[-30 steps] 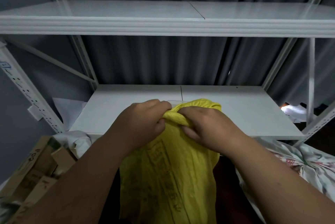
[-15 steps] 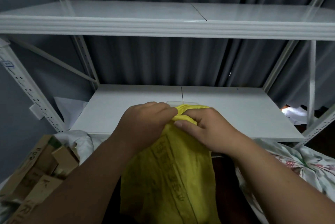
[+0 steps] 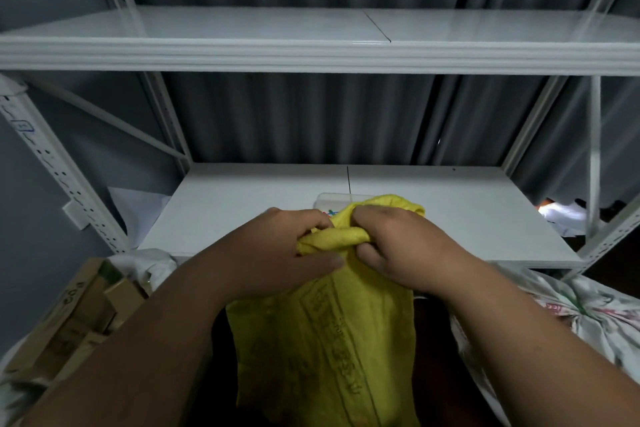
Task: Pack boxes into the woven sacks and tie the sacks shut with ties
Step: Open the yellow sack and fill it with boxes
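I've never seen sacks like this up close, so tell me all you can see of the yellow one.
The yellow sack looks like thin woven plastic with faint dark printing down its front. It hangs limp in front of the lower white shelf. Its top is gathered and rolled into a thick twist. The left hand and the right hand each grip that twist. No tie shows on it.

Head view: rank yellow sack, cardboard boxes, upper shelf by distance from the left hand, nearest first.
1. Yellow sack: gripped at its bunched top by the left hand.
2. Cardboard boxes: low, to the left.
3. Upper shelf: overhead, well above and beyond.
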